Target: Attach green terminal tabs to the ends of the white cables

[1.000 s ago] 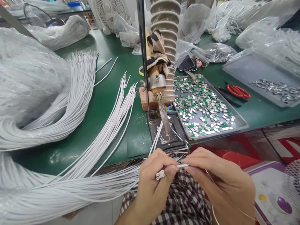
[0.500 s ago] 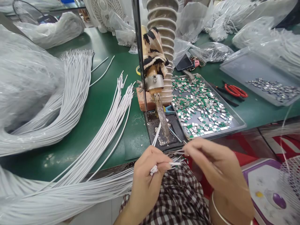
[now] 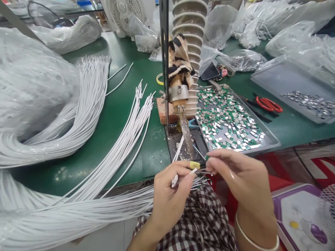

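My left hand [image 3: 174, 191] is closed around several white cables [image 3: 175, 180], their cut ends poking out of the fist. Its thumb and index finger pinch one white cable end [image 3: 194, 170], and a yellow cover sits on one fingertip. Close on its right, my right hand [image 3: 235, 174] has thumb and fingers pressed together; a small green piece [image 3: 207, 157] shows at the fingertips, partly hidden. Just beyond both hands, a clamped soldering iron [image 3: 186, 134] points down at a dark base plate with solder bits.
A tray [image 3: 272, 143] of small green-and-silver connectors lies right of the iron. Red-handled pliers [image 3: 268, 104] and a bin of metal shells [image 3: 264, 75] are farther right. Loose white cables [image 3: 123, 139] and a thick bundle [image 3: 91, 94] cover the left. A ribbed hose [image 3: 188, 21] stands behind.
My left hand has tilted the pinched cable end upward, and its yellow-covered fingertip now shows. My right hand stays close by, with the green piece now visible. The view has shifted slightly.
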A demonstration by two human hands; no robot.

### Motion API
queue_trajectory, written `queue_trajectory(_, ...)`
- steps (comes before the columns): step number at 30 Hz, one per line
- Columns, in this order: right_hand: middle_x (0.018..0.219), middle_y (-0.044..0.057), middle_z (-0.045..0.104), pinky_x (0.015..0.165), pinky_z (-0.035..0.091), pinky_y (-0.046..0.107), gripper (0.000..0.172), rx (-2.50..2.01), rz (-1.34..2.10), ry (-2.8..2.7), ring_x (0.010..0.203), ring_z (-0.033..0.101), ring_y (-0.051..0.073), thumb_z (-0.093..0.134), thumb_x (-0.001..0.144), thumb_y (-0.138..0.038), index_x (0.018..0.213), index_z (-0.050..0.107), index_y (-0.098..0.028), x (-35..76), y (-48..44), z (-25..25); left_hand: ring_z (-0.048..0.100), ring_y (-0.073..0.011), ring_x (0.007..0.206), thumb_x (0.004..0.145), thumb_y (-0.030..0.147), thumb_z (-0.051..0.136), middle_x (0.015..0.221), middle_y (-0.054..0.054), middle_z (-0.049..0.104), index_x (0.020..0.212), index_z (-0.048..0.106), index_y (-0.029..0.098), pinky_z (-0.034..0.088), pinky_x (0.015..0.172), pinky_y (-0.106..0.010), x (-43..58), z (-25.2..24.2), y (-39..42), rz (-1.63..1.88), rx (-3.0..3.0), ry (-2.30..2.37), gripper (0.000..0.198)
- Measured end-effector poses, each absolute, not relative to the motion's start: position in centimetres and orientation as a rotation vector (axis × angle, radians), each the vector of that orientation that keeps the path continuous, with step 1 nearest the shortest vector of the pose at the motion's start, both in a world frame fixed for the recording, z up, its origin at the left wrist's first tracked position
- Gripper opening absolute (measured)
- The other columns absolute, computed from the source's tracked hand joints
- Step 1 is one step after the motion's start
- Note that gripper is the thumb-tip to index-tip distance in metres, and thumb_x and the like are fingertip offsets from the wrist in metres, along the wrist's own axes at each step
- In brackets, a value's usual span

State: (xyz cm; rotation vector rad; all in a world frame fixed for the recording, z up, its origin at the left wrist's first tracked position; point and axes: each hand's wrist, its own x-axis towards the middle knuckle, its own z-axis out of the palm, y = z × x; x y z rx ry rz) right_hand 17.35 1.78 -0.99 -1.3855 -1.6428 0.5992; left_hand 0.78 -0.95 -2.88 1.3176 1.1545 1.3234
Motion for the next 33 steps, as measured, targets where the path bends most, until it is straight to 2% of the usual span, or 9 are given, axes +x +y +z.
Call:
queue_trajectory(4, 0.077, -0.009, 0.073, 0.056, 0.051, 0.008, 0.014, -1.243, 0.842, -1.501, 0.060, 0.066, 0.003, 0.066, 0.087, -0.016, 0.092, 0.070, -0.029, 15.3, 0.0, -0.8, 0.071, -0.0146, 0.082, 0.088, 0.011, 0.060, 0.090, -0.002, 0.078, 0.073, 0.068, 0.019, 0.052, 0.074, -0.022, 1.1, -2.4, -0.6, 1.368, 1.251, 1.150, 0.018)
queue_trajectory(7, 0.075, -0.009, 0.071, 0.057, 0.051, 0.007, 0.014, -1.244, 0.809, -1.446, 0.062, 0.065, 0.003, 0.067, 0.087, -0.015, 0.090, 0.069, -0.029, 14.8, -0.2, -1.2, 0.071, -0.0149, 0.077, 0.087, 0.011, 0.060, 0.088, -0.003, 0.079, 0.073, 0.068, 0.018, 0.053, 0.071, -0.023, 1.2, -2.2, -0.6, 1.391, 1.235, 1.147, 0.018)
queue_trajectory(15, 0.070, -0.009, 0.067, 0.058, 0.052, 0.008, 0.011, -1.225, 0.801, -1.408, 0.060, 0.063, 0.003, 0.067, 0.087, -0.016, 0.088, 0.070, -0.027, 14.5, -0.3, -1.6, 0.071, -0.0136, 0.080, 0.086, 0.010, 0.060, 0.089, -0.002, 0.078, 0.071, 0.067, 0.018, 0.053, 0.071, -0.020, 1.0, -2.1, -0.6, 1.380, 1.250, 1.165, 0.019)
queue_trajectory(17, 0.075, -0.007, 0.069, 0.063, 0.054, 0.010, 0.011, -1.183, 0.780, -1.395, 0.065, 0.065, 0.004, 0.065, 0.090, -0.020, 0.095, 0.071, -0.028, 14.5, -0.4, -1.7, 0.070, -0.0122, 0.080, 0.086, 0.010, 0.060, 0.089, -0.002, 0.078, 0.071, 0.067, 0.018, 0.052, 0.072, -0.019, 0.9, -2.1, -0.7, 1.389, 1.256, 1.178, 0.019)
queue_trajectory(21, 0.098, -0.003, 0.076, 0.075, 0.059, 0.016, 0.026, -1.196, 0.787, -1.295, 0.083, 0.072, 0.008, 0.050, 0.100, -0.023, 0.119, 0.065, -0.029, 14.4, -0.6, -2.1, 0.069, -0.0108, 0.081, 0.086, 0.009, 0.060, 0.089, -0.001, 0.078, 0.070, 0.067, 0.018, 0.051, 0.073, -0.017, 0.7, -1.7, -0.7, 1.378, 1.274, 1.212, 0.020)
queue_trajectory(24, 0.090, -0.007, 0.076, 0.075, 0.058, 0.012, 0.023, -1.259, 0.641, -1.299, 0.078, 0.073, 0.006, 0.057, 0.094, -0.013, 0.111, 0.066, -0.028, 14.3, -0.5, -2.0, 0.070, -0.0103, 0.081, 0.086, 0.009, 0.060, 0.088, 0.000, 0.079, 0.070, 0.067, 0.018, 0.051, 0.073, -0.016, 0.5, -1.4, -0.5, 1.380, 1.272, 1.223, 0.020)
queue_trajectory(27, 0.090, -0.005, 0.076, 0.080, 0.058, 0.016, 0.018, -1.214, 0.403, -1.432, 0.085, 0.072, 0.008, 0.064, 0.087, -0.007, 0.094, 0.068, -0.023, 13.9, -0.2, -1.6, 0.070, -0.0100, 0.080, 0.086, 0.008, 0.060, 0.087, 0.000, 0.079, 0.069, 0.067, 0.018, 0.051, 0.073, -0.016, 0.5, -1.1, -0.2, 1.386, 1.262, 1.230, 0.021)
queue_trajectory(30, 0.097, 0.000, 0.075, 0.087, 0.058, 0.023, 0.018, -1.210, 0.180, -1.516, 0.093, 0.070, 0.013, 0.067, 0.083, -0.003, 0.092, 0.070, -0.018, 13.5, 0.3, -1.3, 0.070, -0.0100, 0.079, 0.085, 0.008, 0.060, 0.087, 0.000, 0.079, 0.069, 0.068, 0.018, 0.052, 0.071, -0.015, 0.5, -1.0, 0.1, 1.387, 1.246, 1.230, 0.021)
queue_trajectory(33, 0.098, 0.002, 0.074, 0.085, 0.059, 0.021, 0.017, -1.210, 0.046, -1.559, 0.087, 0.070, 0.011, 0.069, 0.081, -0.002, 0.091, 0.070, -0.016, 13.2, 0.6, -1.0, 0.070, -0.0098, 0.076, 0.085, 0.009, 0.060, 0.087, 0.000, 0.079, 0.069, 0.068, 0.018, 0.052, 0.068, -0.015, 0.6, -0.8, 0.3, 1.394, 1.227, 1.220, 0.020)
